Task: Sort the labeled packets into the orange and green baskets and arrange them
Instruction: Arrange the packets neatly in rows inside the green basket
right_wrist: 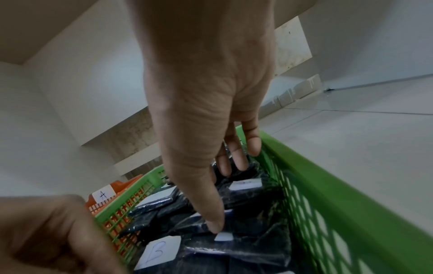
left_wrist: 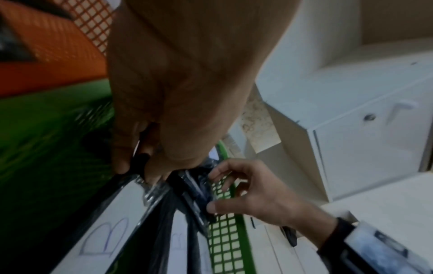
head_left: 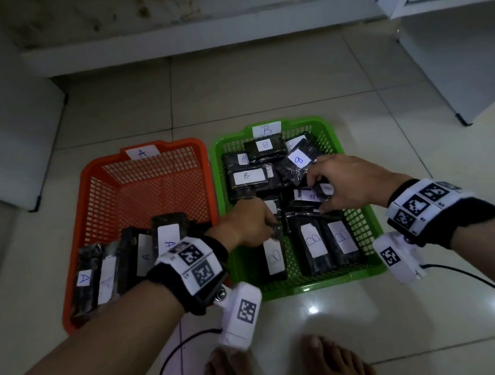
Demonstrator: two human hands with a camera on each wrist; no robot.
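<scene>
The orange basket [head_left: 94, 173], tagged A, holds several black packets labelled A [head_left: 168, 235] at its near end. The green basket [head_left: 319, 284], tagged B, holds several B packets, some lying loose at the back and some set in a row at the front. My left hand [head_left: 272, 226] pinches the top end of a B packet [head_left: 273, 255] at the front left of the green basket; the left wrist view shows this left hand [left_wrist: 140, 170] gripping that packet [left_wrist: 105, 237]. My right hand [head_left: 319, 194] curls round a B packet [head_left: 310, 196] in the basket's middle, thumb [right_wrist: 215, 226] pressing it.
White cabinets [head_left: 450, 59] stand at the back right and a white unit [head_left: 11, 138] at the left. The baskets sit side by side on a tiled floor [head_left: 235, 95]. My bare feet [head_left: 332, 362] and wrist-camera cables [head_left: 175, 354] lie near the front.
</scene>
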